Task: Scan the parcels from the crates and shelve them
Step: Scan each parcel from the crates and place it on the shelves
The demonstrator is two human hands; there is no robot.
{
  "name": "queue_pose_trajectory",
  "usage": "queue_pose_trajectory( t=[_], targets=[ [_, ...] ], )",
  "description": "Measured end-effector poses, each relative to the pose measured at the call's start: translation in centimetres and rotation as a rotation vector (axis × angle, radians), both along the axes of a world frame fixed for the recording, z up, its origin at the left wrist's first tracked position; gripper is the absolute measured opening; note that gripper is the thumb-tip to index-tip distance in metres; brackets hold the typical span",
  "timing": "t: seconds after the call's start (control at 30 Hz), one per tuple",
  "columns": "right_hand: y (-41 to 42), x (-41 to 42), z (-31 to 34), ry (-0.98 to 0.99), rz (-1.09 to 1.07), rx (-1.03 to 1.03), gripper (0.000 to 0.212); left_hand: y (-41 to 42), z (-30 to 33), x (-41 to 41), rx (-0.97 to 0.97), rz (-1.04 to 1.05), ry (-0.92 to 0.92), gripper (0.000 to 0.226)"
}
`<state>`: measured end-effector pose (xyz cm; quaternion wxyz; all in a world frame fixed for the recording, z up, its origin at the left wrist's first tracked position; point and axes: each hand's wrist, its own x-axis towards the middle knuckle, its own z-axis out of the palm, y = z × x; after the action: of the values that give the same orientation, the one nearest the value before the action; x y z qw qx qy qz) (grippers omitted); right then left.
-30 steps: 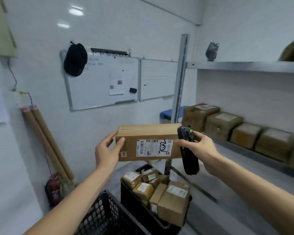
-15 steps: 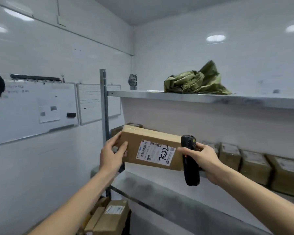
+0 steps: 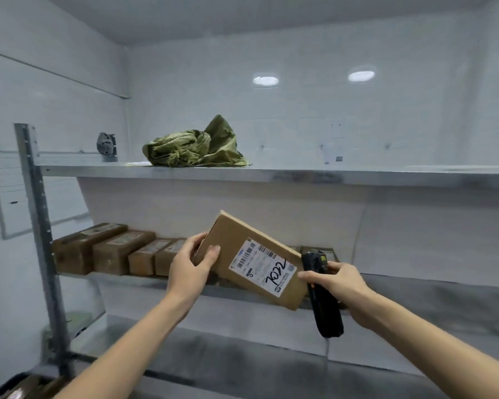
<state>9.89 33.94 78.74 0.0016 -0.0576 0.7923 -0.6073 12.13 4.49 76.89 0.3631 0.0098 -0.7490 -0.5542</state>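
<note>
A flat brown cardboard parcel with a white barcode label and handwritten digits is tilted, its right end lower, in front of the middle shelf. My left hand grips its upper left end, thumb on the front face. My right hand holds a black handheld scanner upright and its fingertips touch the parcel's lower right edge. A row of several brown parcels lies on the middle shelf to the left.
A crumpled green sack and a small grey object sit on the top shelf. The metal upright stands at left. A lower shelf runs below my arms. A crate corner with parcels shows at bottom left.
My view has swung right and up from the crates to the shelving. The parcel has tilted, its right end dropping, and moved closer to the middle shelf. Both hands kept their hold.
</note>
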Motion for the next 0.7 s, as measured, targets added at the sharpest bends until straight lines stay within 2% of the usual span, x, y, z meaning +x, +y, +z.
queue_pose_trajectory(
  t=[0.17, 0.23, 0.33, 0.4, 0.53, 0.6, 0.7],
  targets=[
    [7.0, 0.4, -0.2, -0.064, -0.095, 0.04, 0.032, 6.9, 0.6, -2.7, 0.007, -0.205, -0.04, 0.032],
    [8.9, 0.7, -0.1, -0.088, -0.128, 0.056, 0.03, 8.6, 0.9, -3.8, -0.016, -0.232, -0.045, 0.032],
    [11.3, 1.2, -0.1, -0.093, -0.174, 0.09, 0.029, 10.5, 1.1, -5.3, -0.107, -0.249, -0.059, 0.048],
    [12.7, 1.3, -0.2, -0.085, -0.206, 0.135, 0.032, 11.8, 1.0, -6.2, -0.101, -0.251, -0.069, 0.05],
    [15.0, 1.1, -0.4, -0.058, -0.272, 0.324, 0.042, 14.3, 0.5, -7.4, -0.081, -0.235, -0.064, 0.034],
    [15.5, 0.8, -0.2, 0.011, -0.33, 0.495, 0.045, 15.1, 0.5, -8.0, -0.068, -0.237, -0.075, 0.038],
    [15.7, 0.9, 0.5, 0.089, -0.374, 0.788, 0.047, 16.2, 0.5, -8.6, -0.076, -0.224, -0.091, 0.033]
  ],
)
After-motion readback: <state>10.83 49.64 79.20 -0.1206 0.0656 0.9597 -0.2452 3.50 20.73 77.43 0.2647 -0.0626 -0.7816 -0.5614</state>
